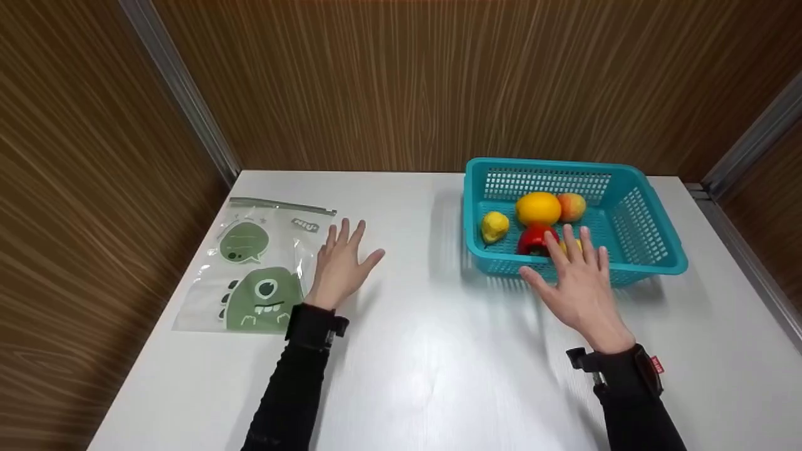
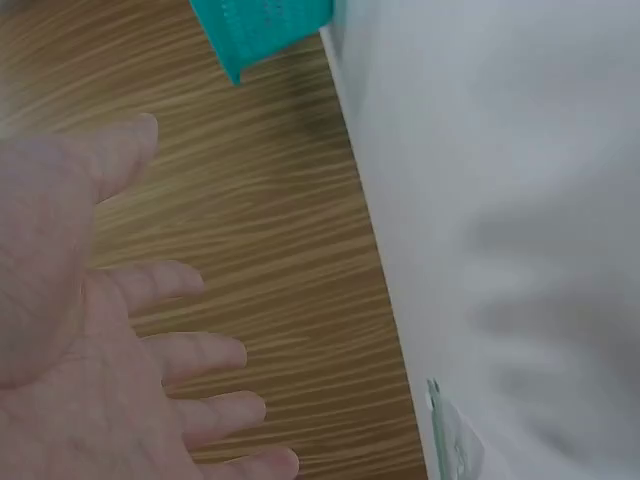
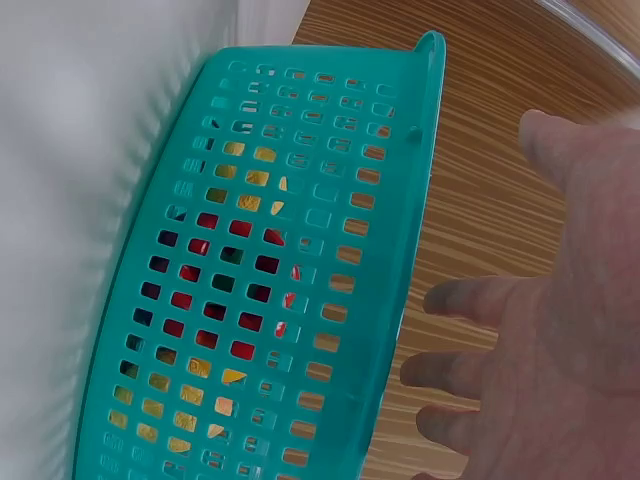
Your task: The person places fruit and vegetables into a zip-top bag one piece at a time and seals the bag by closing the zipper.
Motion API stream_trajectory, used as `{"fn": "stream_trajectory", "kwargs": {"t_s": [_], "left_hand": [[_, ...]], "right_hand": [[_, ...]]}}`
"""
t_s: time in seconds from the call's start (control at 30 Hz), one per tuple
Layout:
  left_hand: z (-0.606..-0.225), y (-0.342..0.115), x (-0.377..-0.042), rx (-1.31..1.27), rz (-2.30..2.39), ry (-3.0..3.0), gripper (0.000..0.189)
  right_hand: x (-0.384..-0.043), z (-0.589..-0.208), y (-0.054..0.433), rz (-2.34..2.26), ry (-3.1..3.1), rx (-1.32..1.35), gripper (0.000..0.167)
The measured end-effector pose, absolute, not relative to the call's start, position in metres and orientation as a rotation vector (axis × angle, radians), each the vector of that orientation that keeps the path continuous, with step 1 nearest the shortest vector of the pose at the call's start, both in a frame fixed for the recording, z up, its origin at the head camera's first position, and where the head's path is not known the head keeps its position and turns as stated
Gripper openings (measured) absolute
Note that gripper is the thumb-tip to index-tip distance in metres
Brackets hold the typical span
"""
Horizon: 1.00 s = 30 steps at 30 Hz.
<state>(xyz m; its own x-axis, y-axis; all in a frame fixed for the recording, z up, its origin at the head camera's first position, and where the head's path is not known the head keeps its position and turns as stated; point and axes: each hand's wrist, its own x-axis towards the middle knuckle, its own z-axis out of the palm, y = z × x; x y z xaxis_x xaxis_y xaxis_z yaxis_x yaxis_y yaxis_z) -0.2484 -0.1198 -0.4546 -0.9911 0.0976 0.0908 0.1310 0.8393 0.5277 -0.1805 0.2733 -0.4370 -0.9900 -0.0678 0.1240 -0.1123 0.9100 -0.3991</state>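
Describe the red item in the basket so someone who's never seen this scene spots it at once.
At the back right of the white table stands a perforated teal basket. Inside, by its near wall, lies a glossy red item, in front of the large yellow-orange fruit. It is the only mainly red piece; the others in view are yellow or peach-toned.

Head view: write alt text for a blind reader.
Over a white table, an open left hand hovers at the right edge of a clear zip bag, an open right hand above the near rim of a teal basket. Inside the basket: an orange-yellow fruit, a peach-like fruit, a small yellow fruit, a red piece and something yellow, partly hidden.
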Motion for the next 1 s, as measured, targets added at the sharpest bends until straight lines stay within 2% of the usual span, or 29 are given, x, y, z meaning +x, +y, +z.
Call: {"fn": "stream_trajectory", "kwargs": {"t_s": [0.47, 0.73, 1.0], "left_hand": [[-0.459, -0.173, -0.300, -0.027, -0.738, -3.063, 0.073], [-0.480, -0.200, -0.306, 0.089, -0.748, -3.117, 0.069], [-0.487, -0.208, -0.308, 0.150, -0.723, -3.143, 0.067]], "right_hand": [[-0.181, -0.436, 0.274, 0.655, -2.959, 0.146, 0.093], [-0.181, -0.437, 0.274, 0.648, -2.975, 0.129, 0.093], [-0.182, -0.436, 0.274, 0.663, -2.976, 0.128, 0.092]]}}
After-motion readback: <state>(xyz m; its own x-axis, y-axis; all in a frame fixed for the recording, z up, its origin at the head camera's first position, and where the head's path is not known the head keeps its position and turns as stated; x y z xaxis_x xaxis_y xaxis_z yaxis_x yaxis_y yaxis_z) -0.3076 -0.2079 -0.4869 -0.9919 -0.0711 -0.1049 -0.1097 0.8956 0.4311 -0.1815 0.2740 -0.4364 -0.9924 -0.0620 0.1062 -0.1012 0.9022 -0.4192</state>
